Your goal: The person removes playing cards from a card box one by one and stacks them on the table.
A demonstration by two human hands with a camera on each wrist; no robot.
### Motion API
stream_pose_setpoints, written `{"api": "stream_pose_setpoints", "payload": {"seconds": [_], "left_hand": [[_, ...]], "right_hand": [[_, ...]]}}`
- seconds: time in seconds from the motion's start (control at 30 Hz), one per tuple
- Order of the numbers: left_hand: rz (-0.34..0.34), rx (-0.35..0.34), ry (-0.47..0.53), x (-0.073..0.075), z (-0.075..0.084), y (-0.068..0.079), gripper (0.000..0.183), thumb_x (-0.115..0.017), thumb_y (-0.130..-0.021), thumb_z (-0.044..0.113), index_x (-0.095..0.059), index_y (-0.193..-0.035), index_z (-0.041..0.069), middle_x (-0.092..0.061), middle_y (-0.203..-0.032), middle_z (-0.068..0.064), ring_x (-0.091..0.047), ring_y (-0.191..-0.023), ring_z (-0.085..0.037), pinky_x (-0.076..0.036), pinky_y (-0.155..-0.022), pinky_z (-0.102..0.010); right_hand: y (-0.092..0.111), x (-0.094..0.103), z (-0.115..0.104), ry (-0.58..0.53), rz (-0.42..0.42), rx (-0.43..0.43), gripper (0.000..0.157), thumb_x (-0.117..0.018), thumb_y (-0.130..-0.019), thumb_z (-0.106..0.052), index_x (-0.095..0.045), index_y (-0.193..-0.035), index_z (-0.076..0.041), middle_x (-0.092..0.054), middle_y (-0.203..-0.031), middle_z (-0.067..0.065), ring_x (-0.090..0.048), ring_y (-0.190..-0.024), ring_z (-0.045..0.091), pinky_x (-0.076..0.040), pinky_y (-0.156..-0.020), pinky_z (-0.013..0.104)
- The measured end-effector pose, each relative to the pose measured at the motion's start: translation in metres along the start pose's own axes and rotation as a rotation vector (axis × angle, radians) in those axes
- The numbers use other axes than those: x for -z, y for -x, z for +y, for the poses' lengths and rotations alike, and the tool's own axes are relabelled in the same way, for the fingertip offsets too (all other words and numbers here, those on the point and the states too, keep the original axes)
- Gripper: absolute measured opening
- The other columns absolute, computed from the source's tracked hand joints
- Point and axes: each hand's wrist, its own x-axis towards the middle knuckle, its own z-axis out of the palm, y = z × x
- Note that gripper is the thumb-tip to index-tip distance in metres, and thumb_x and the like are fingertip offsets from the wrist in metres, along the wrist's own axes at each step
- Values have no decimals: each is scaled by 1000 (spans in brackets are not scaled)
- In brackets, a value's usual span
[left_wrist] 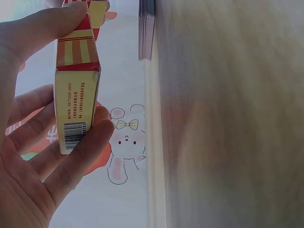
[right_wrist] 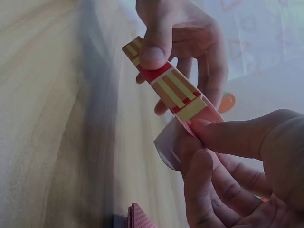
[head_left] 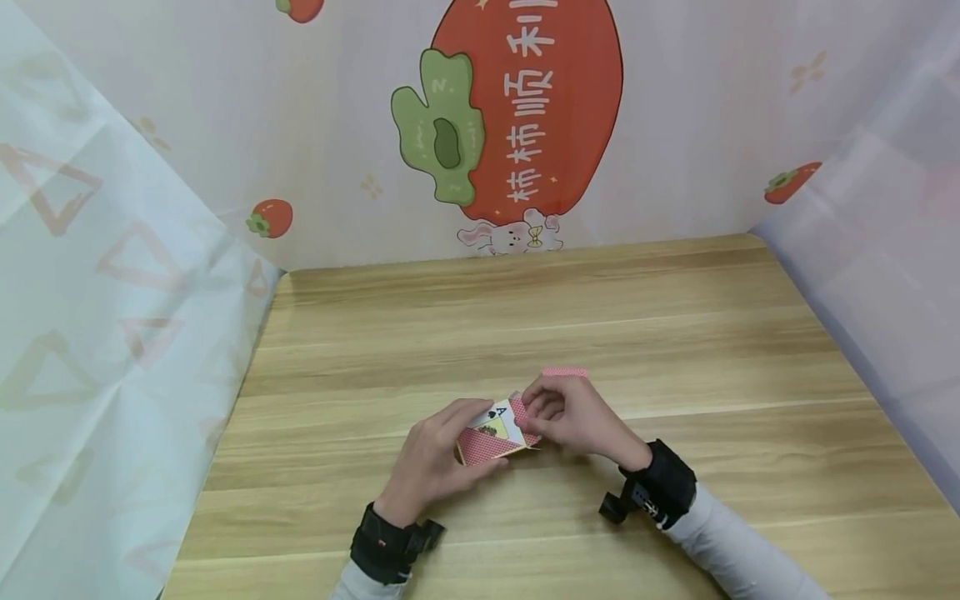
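Above the table, my left hand (head_left: 438, 450) grips a playing card box (head_left: 486, 447), red-patterned with an ace of spades printed on its face. In the left wrist view, its thumb lies along one narrow side of the box (left_wrist: 77, 99), whose barcode end faces the camera. My right hand (head_left: 573, 417) is at the opposite end, pinching the box's edge between thumb and fingers. An opened pale flap (right_wrist: 168, 145) sticks out there in the right wrist view. The inside of the box is hidden.
Just behind my right hand, a stack of red-backed playing cards (head_left: 564, 372) lies on the wooden table (head_left: 360, 325). A printed cloth (head_left: 337, 108) hangs behind the table's far edge, with more cloth at both sides.
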Motion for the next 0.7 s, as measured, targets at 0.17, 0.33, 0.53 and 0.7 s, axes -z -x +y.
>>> {"api": "stream_pose_setpoints", "payload": {"seconds": [0.17,0.33,0.53,0.7], "left_hand": [[0,6,-3,1,-1,1,72,-87,-74,43,-60,-134,15,-65,-127,5,-64,-103,-5,-56,-77,-25],[14,4,-4,2,-2,0,73,-88,-73,42,-60,-134,15,-64,-127,4,-64,-102,-6,-56,-76,-26],[19,8,-7,2,-2,0,73,-88,-73,43,-59,-134,16,-65,-126,5,-64,-100,-5,-55,-75,-25],[21,13,-14,2,-2,0,73,-87,-74,45,-59,-135,17,-65,-126,5,-64,-101,-5,-56,-76,-26]], "right_hand": [[-2,5,-2,-19,8,10,18,-76,-84,1,-67,-99,-4,-67,-89,8,-69,-78,21,-59,-70,33],[-2,10,0,-111,-16,-39,20,-74,-88,0,-64,-105,-3,-64,-90,14,-71,-68,26,-59,-60,43],[-2,17,1,-175,-31,-87,23,-72,-90,-1,-61,-110,1,-62,-94,19,-72,-68,29,-57,-61,51],[-2,27,0,-156,-28,-81,22,-70,-91,-1,-62,-110,-2,-62,-96,18,-72,-71,27,-58,-60,46]]}}
